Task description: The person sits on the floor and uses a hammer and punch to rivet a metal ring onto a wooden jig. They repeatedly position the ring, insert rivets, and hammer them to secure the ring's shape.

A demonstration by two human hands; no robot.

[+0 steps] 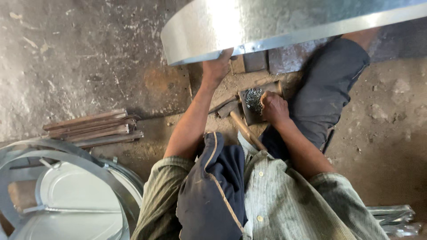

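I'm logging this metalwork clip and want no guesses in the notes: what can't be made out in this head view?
- Sheet-metal band: cut off by the top and right edges, so its full shape is unseen.
- Right hand: fingers curl under, hiding the grip; the hammer handle ends behind the shirt.
- Left hand: fingertips are hidden behind the band's rim.
- Metal strips, lower right: cut by the frame edge.

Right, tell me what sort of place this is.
Most likely a small sheet-metal workshop: the left hand steadies a large curved metal band, cut metal discs and rings lie stacked, and the bare floor is stained and gritty.
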